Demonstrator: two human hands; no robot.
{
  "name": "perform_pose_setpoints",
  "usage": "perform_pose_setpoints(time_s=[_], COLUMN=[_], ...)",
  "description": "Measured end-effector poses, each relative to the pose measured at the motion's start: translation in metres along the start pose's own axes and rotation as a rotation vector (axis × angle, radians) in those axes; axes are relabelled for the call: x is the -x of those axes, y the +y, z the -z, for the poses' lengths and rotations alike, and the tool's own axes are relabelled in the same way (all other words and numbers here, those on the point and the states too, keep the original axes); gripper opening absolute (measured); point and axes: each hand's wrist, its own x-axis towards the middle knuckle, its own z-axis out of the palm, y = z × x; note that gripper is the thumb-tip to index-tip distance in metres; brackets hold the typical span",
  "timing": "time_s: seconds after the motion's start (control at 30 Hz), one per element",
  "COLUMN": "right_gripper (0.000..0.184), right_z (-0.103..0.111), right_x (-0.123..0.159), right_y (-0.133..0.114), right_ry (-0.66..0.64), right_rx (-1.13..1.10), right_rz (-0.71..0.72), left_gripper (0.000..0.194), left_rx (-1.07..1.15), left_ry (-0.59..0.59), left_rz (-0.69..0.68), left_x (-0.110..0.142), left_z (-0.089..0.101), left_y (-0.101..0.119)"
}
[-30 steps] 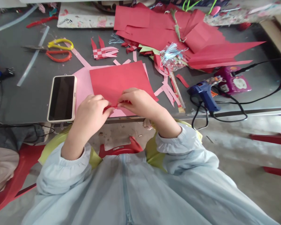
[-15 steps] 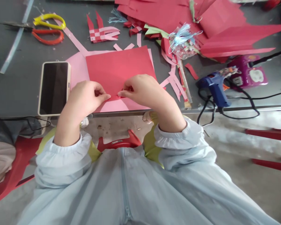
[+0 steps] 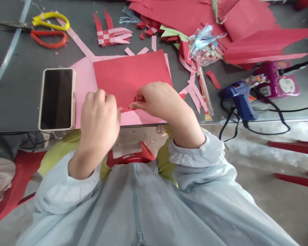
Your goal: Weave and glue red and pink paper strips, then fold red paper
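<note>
A sheet of red paper (image 3: 128, 75) lies over pink paper (image 3: 85, 76) at the front of the table. At the red sheet's near edge, my right hand (image 3: 154, 99) is closed, thumb and forefinger pinching that edge. My left hand (image 3: 100, 118) hovers over the near left corner of the sheets, back of the hand up and slightly smeared. Its thumb points toward the red sheet's near edge, while the other fingertips are hidden. To its left lies a phone (image 3: 58, 99) with a dark screen.
Scissors (image 3: 50, 30) with yellow and red handles lie back left. Behind the sheet sits a woven paper fish (image 3: 111, 32). Red paper (image 3: 195, 17), pink strips (image 3: 192, 90) and a bag with blue tassels (image 3: 205, 46) are rightward, beside a blue glue gun (image 3: 240, 99) and purple power block (image 3: 279, 80).
My left hand has lifted off the near edge and drawn back toward my body, turning its back upward. The right hand keeps its pinch. The view has shifted slightly.
</note>
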Motion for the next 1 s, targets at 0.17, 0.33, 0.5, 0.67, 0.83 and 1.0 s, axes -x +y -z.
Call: perform_pose_setpoints(time_s=[0.17,0.33,0.5,0.67,0.83,1.0], right_gripper=[0.029,0.030,0.032,0.031,0.027,0.027], right_z=[-0.002,0.000,0.003,0.005,0.008,0.006], right_x=[0.001,0.000,0.000,-0.001,0.002,0.004], right_y=[0.002,0.000,-0.002,0.000,-0.004,-0.015], right_ry=[0.011,-0.024,-0.077,-0.098,-0.103,-0.080], right_rx=[0.032,0.047,0.081,0.066,0.067,0.063], right_rz=[0.020,-0.002,-0.037,-0.040,-0.002,0.048], left_gripper=[0.038,0.055,0.067,0.064,0.061,0.053], left_rx=[0.016,0.042,0.094,0.065,0.098,0.033], left_ry=[0.144,0.131,0.127,0.076,0.084,0.114], left_rz=[-0.138,-0.065,0.005,0.034,0.067,0.030], left_x=[0.039,0.061,0.070,0.069,0.067,0.064], left_z=[-0.012,-0.031,-0.036,-0.031,-0.029,-0.026], left_y=[0.037,0.048,0.052,0.053,0.055,0.054])
